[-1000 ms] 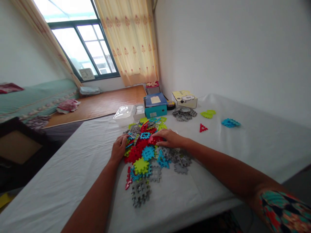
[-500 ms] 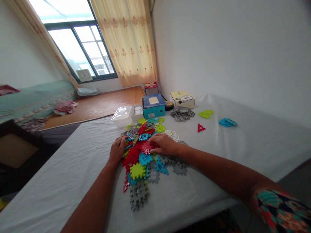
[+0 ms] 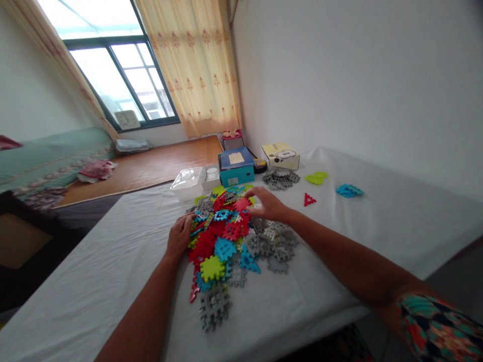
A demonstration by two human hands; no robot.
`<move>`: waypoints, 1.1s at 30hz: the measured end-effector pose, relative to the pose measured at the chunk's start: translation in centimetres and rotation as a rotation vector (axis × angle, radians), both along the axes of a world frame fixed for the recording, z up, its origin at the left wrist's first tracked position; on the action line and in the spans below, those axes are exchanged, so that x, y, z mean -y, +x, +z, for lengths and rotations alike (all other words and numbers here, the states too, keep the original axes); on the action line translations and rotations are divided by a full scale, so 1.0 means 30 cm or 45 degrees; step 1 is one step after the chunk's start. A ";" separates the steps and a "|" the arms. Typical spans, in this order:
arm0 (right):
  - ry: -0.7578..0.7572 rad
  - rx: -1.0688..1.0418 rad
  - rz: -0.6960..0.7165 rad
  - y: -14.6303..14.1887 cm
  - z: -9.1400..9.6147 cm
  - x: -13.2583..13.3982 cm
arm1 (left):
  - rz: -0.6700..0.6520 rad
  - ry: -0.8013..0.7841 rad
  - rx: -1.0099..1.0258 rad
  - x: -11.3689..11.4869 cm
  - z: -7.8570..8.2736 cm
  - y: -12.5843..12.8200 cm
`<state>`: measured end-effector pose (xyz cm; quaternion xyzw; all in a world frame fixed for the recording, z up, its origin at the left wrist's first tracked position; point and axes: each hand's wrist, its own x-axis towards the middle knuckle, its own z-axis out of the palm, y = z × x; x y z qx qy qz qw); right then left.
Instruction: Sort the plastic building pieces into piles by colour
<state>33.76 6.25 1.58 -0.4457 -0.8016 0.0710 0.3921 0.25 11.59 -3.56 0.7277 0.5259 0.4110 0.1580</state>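
Note:
A heap of flat plastic interlocking tiles [image 3: 226, 241] in red, blue, green and grey lies on the white-covered table [image 3: 113, 271]. My right hand [image 3: 267, 204] is raised just above the far side of the heap, fingers pinched on a red tile [image 3: 242, 204]. At the heap's left edge rests my left hand [image 3: 179, 235], its fingers curled against the tiles. Farther right lie sorted groups: grey tiles [image 3: 281, 179], green tiles [image 3: 316, 177], a red triangle [image 3: 309, 200] and blue tiles [image 3: 349, 190].
A clear plastic tub [image 3: 188, 183], a blue box [image 3: 236, 166] and a cream cartoon box [image 3: 280, 155] stand at the table's far end. The white wall runs along the right. Beyond are a wooden floor, a bed and a curtained window.
My right hand has lifted from the middle of the heap and moved toward its far side with a red tile pinched in it. My left hand has stayed at the left edge.

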 end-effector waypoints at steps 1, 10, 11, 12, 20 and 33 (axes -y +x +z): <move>-0.038 -0.002 -0.051 0.075 0.013 -0.021 | 0.000 0.003 0.000 -0.001 -0.001 -0.001; -0.904 0.231 -0.383 0.728 -0.015 -0.039 | -0.003 0.005 -0.002 -0.010 -0.005 0.000; -0.921 0.255 -0.413 0.745 -0.021 -0.034 | 0.000 0.005 -0.004 -0.009 -0.003 0.000; -0.916 0.265 -0.436 0.751 -0.025 -0.031 | 0.003 0.004 -0.010 -0.009 -0.001 0.001; -0.987 0.597 -0.351 0.678 -0.040 -0.040 | 0.001 0.009 -0.039 -0.004 0.000 -0.001; -0.228 0.195 0.449 0.016 -0.033 0.001 | -0.020 0.020 -0.008 0.005 0.003 0.007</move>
